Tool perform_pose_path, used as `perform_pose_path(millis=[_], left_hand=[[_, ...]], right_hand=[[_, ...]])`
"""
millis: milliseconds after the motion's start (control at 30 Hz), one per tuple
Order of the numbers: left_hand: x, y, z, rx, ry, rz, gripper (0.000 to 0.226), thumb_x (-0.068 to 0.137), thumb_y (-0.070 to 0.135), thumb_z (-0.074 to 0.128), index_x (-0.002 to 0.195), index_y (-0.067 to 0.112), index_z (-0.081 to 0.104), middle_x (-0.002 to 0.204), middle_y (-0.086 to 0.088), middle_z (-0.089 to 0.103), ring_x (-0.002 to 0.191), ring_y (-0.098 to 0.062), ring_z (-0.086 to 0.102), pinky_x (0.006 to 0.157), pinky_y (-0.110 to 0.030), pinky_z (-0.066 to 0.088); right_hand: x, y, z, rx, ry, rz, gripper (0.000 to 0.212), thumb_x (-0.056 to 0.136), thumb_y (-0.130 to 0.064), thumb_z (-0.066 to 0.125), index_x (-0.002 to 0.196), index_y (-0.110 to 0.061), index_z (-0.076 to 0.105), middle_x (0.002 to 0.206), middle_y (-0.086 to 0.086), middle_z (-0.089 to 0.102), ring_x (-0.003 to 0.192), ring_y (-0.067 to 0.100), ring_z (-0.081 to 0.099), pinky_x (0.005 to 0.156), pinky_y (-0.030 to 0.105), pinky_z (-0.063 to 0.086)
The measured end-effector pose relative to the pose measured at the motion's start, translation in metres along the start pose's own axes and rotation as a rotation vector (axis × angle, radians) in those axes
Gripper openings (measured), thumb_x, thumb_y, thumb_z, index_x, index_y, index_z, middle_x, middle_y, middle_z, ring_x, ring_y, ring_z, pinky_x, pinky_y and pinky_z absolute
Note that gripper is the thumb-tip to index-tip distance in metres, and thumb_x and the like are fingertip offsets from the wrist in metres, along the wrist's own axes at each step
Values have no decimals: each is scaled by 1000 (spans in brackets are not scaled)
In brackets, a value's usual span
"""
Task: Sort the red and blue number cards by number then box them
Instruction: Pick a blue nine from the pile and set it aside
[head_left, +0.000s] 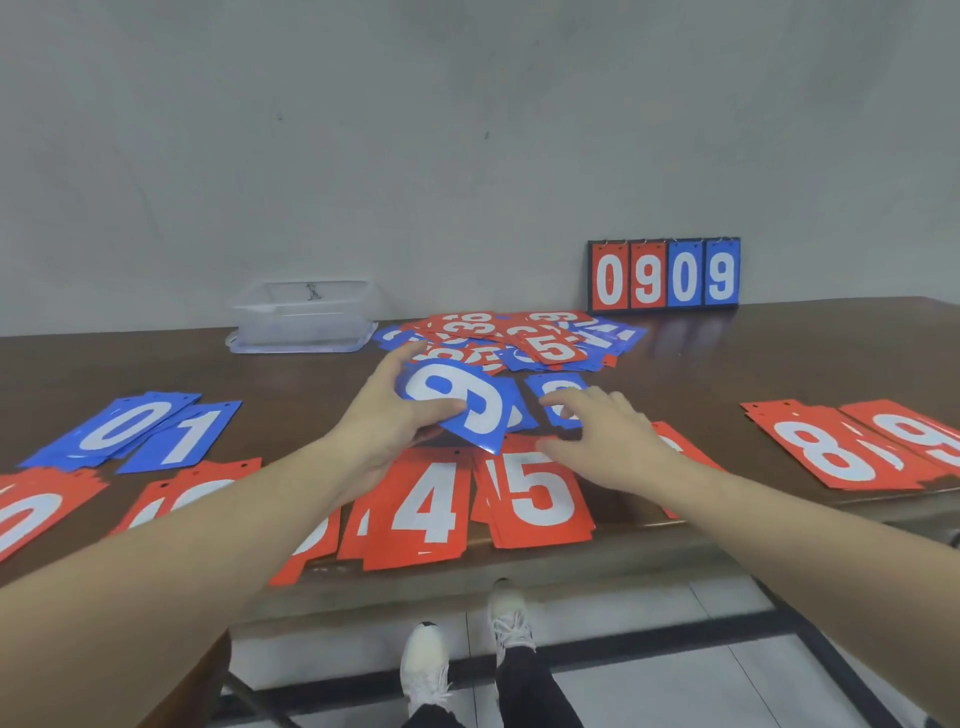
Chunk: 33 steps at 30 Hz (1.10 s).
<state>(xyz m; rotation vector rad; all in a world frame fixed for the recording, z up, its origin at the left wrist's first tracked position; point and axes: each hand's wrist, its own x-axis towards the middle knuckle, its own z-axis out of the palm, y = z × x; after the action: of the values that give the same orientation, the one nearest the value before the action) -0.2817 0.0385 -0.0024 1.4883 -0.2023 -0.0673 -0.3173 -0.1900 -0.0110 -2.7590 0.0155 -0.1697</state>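
Now the left hand (387, 410) grips a blue 9 card (460, 405) by its near edge, thumb on its face, holding it tilted above the brown table (779, 353), while the right hand (602, 441) hovers with fingers spread and relaxed over a small blue card (558, 387) beside it. Sorted piles lie along the near edge: blue 0 (122, 423) and blue 1 (189, 434) at left, red 4 (423, 506) and red 5 (540, 493) in the middle, red 8 (831, 449) at right. Farther back an unsorted heap (519, 338) lies next to a clear plastic box (304, 314).

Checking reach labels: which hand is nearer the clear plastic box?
Left. The left hand, holding the blue 9 card, sits just below the clear plastic box; the right hand is farther right.
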Motion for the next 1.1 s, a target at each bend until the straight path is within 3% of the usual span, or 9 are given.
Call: perform_pose_path(millis=[133,233,400,467,600,700,867,967,1100], left_hand=[[-3,-1,23,-33,-53,45,74,79,-1,79,136,36,49,123,-4,66,98,-23,74,87,-43,60],[0,-4,43,30,-54,68,72,77,9,85,132,42,52,133,3,57,104,-21,71,82,-39,62],[4,-6,62,149,-29,62,59,83,29,81,133,45,54,136,4,53,117,-16,63,94,-46,57],[8,-5,70,142,-7,57,46,92,22,73,132,36,55,123,-2,62,106,-13,68,90,-48,59],[11,-2,93,125,-95,19,37,97,7,63,131,20,56,108,-19,66,95,-12,72,79,-35,62],[11,-3,112,133,-136,-2,35,97,8,63,129,20,57,101,-14,67,87,-5,73,79,-34,62],[18,-1,144,-15,-118,-53,30,96,8,65,122,22,61,102,-12,74,90,-15,75,72,-35,62],[27,-1,167,-60,-135,-113,32,93,11,70,121,25,62,105,-9,75,93,-17,74,78,-41,63],[36,-5,206,-46,-154,-80,25,98,10,63,119,23,59,93,1,77,81,-9,75,72,-32,63]], right_hand=[[-4,-4,-12,756,-177,223,34,100,-49,51,122,-25,62,106,-4,75,95,14,64,83,31,46],[-5,8,-15,932,-183,198,28,93,-40,70,105,-17,61,102,8,77,85,20,74,75,31,55],[-8,40,-28,974,3,228,14,95,-21,69,106,-14,61,106,9,74,74,17,70,65,27,55],[-9,55,-37,935,71,229,16,94,-23,69,108,-18,63,105,3,75,77,17,66,66,28,55],[-13,80,-53,907,154,219,14,96,-27,68,109,-23,64,104,-1,75,75,13,64,67,28,52],[-17,95,-63,875,199,225,16,98,-30,66,112,-25,63,102,2,73,71,11,61,66,26,51],[-25,125,-71,901,250,276,12,96,-25,67,107,-19,64,100,4,71,67,13,58,66,28,50],[-31,145,-75,983,284,333,10,95,-23,68,100,-18,61,101,6,73,71,15,62,69,30,53],[-44,172,-81,944,237,344,15,91,-23,73,96,-18,60,92,1,73,72,13,68,66,27,51]])
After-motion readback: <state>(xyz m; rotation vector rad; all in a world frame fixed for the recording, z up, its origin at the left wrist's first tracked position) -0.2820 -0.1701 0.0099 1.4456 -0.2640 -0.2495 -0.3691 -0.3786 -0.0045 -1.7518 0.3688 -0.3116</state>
